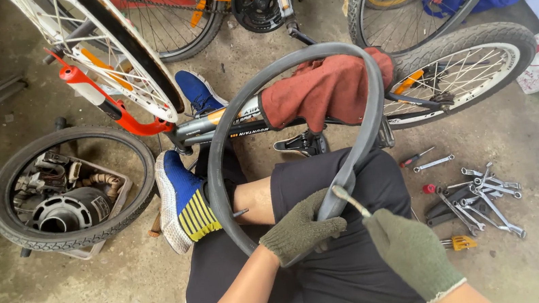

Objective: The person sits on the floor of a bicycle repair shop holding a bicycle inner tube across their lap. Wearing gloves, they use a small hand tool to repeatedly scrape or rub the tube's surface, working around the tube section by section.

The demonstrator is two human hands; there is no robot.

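One inner tube (286, 67), two gloved hands

Left gloved hand (301, 231) grips grey inner tube (287, 74); right gloved hand (410, 249) holds thin metal tool (351, 201), perhaps file.

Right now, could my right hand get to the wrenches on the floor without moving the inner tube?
Probably yes. The wrenches lie on bare floor just right of the right hand, nothing between; but it pinches a thin metal tool it would need to drop.
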